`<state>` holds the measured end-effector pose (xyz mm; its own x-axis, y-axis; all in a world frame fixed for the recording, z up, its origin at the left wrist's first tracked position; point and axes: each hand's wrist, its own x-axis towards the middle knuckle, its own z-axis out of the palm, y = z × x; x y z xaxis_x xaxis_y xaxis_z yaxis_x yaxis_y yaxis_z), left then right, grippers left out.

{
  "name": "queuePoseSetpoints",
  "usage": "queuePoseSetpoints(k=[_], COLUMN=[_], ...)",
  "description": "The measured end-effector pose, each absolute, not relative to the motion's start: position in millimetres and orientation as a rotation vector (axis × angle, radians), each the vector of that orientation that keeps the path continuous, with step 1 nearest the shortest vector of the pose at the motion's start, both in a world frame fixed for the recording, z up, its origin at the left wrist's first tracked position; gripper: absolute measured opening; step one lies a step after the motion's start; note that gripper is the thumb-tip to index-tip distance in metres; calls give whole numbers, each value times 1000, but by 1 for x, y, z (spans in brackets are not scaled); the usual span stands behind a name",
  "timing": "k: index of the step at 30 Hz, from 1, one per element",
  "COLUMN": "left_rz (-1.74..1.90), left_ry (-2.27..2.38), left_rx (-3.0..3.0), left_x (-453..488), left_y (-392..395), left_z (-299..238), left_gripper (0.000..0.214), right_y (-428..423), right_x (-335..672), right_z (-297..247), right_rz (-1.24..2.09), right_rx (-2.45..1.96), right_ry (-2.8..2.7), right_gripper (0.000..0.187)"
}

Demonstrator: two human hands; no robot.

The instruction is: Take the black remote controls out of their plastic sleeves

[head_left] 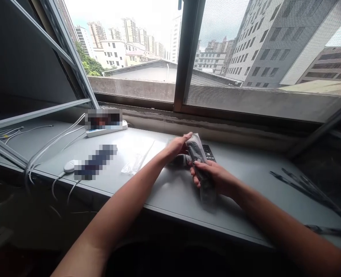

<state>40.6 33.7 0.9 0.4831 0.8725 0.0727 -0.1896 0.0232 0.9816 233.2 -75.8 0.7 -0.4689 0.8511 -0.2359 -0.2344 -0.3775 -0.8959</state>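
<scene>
A dark, long remote control in a cloudy plastic sleeve [197,152] is held up at a tilt over the tabletop. My left hand [178,147] pinches the sleeve near its upper end, thumb on top. Lower down, my right hand [213,173] wraps round the middle, its thumb across the front and its fingers curled behind. Behind the sleeve lies a black remote control [208,153] with its buttons showing, partly covered. Another dark wrapped item [178,160] rests on the table under my left hand, mostly hidden.
Flat clear plastic bags [137,161] lie left of my hands on the grey table [164,192]. A white power strip [108,129], a white round charger [70,166] and a blurred-out phone-like item [95,162] sit further left among cables. Black cables [303,184] lie at right.
</scene>
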Motion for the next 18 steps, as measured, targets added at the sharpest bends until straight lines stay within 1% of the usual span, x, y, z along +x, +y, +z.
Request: queuePoseSetpoints(k=[5, 11, 15, 18], left_rz=[905, 949, 860, 907], left_ry=[654, 673, 717, 690], left_rx=[1284, 1287, 1329, 1359], left_x=[42, 39, 36, 35], left_y=[37, 36, 34, 36], left_z=[-4, 0, 2, 4], left_gripper=[56, 64, 63, 62], right_y=[-75, -73, -73, -75], right_x=[234, 235, 234, 234], right_z=[0, -4, -3, -1], right_rz=[1906, 1905, 1892, 1888], right_rx=[-955, -946, -923, -946], right_ry=[-1107, -1082, -1068, -1089], right_gripper=[29, 26, 26, 28])
